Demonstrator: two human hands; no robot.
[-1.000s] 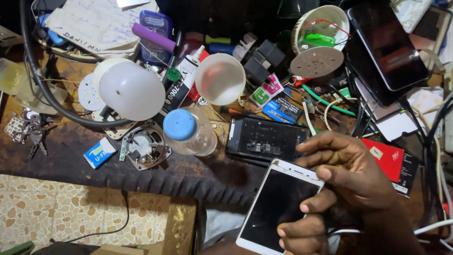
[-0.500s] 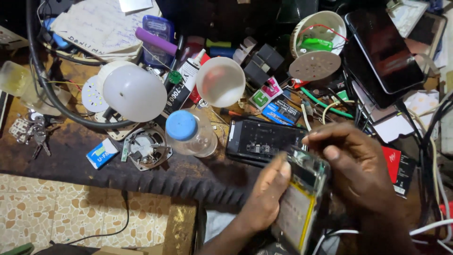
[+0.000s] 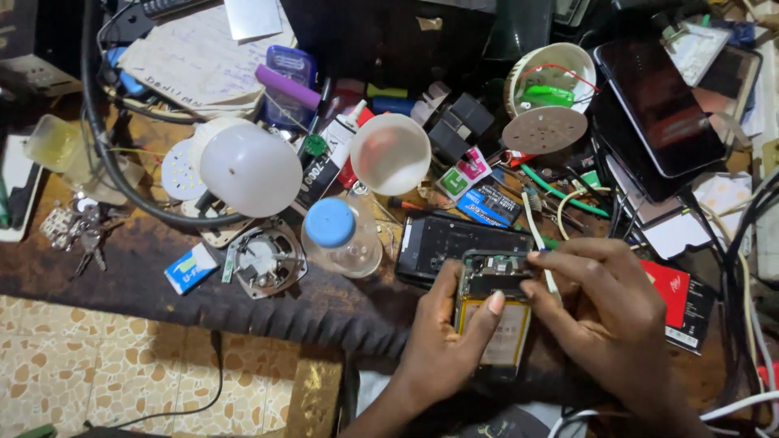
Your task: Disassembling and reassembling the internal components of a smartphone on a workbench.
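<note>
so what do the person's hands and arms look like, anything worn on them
Both are bare: the left hand and right hand show no gloves, rings, watch or bands. The forearms are bare too, with no sleeve in view as far as the frame's lower edge. The left thumbnail looks short and unpainted. No markings are visible.

The left hand [image 3: 442,337] holds an opened phone [image 3: 493,312] from its left side, with the thumb lying across the yellow battery. The right hand [image 3: 604,312] touches the top of the phone, where the circuit board shows. Just beyond the phone lies a black back cover [image 3: 454,243], and to the left of that stands a bottle [image 3: 341,235] with a blue cap, near a white bulb [image 3: 247,166].
</note>
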